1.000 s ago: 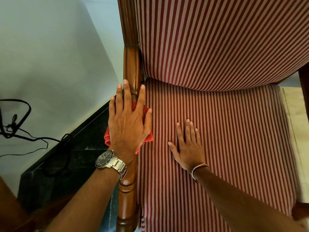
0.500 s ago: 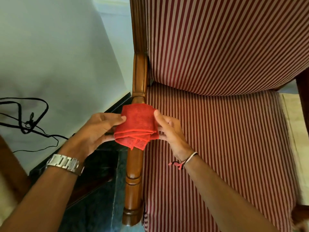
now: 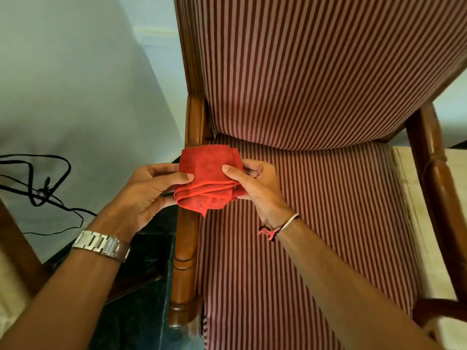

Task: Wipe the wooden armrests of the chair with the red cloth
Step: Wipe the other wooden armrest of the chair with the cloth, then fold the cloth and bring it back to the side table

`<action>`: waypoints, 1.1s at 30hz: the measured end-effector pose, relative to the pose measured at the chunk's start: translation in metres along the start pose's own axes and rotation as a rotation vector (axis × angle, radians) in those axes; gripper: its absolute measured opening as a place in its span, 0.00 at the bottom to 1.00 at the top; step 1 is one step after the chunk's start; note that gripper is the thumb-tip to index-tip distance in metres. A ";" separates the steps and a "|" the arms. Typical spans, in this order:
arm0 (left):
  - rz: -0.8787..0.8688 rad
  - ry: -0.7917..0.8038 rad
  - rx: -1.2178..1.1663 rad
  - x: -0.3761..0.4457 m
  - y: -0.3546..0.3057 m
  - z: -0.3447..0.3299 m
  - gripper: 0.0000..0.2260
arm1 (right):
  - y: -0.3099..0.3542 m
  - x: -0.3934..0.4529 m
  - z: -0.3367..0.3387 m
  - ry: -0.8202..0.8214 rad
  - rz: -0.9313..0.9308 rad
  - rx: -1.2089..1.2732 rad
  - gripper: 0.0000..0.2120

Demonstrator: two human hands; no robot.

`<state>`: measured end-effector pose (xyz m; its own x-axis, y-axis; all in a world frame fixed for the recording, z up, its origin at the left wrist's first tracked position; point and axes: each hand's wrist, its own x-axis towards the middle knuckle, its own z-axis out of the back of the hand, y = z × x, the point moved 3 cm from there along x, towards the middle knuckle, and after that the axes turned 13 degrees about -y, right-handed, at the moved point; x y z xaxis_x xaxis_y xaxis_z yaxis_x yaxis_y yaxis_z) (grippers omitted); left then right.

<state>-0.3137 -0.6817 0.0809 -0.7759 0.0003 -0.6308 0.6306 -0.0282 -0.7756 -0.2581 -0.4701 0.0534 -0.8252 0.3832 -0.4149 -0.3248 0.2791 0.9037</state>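
A folded red cloth (image 3: 207,178) is held up just above the chair's left wooden armrest (image 3: 185,253). My left hand (image 3: 149,195) pinches its left edge between thumb and fingers. My right hand (image 3: 255,188) grips its right edge, thumb on top. The cloth hides the stretch of armrest under it. The chair has a red-and-cream striped seat (image 3: 316,236) and backrest (image 3: 316,66). Its right wooden armrest (image 3: 437,188) runs down the right side, untouched.
A pale wall (image 3: 75,84) stands close on the left, with a black cable (image 3: 45,190) hanging against it. Dark stone floor (image 3: 149,286) lies beside the left armrest. A brown wooden piece (image 3: 15,248) shows at the far left edge.
One second ago my left hand pressed the cloth flat on the left armrest and my right hand lay on the seat. Both hands have since lifted the cloth and hold it folded between them.
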 end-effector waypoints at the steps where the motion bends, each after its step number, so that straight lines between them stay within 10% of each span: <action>1: -0.004 0.010 -0.003 -0.005 -0.003 -0.008 0.13 | 0.008 -0.002 0.006 -0.006 0.012 -0.001 0.12; 33: -0.419 0.193 0.036 -0.262 -0.239 -0.333 0.07 | 0.373 -0.097 0.282 -0.425 0.448 -0.012 0.13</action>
<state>-0.2549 -0.3419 0.4238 -0.9440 0.2053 -0.2583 0.2597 -0.0205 -0.9655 -0.1692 -0.1546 0.4012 -0.6275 0.7786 0.0018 0.0038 0.0008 1.0000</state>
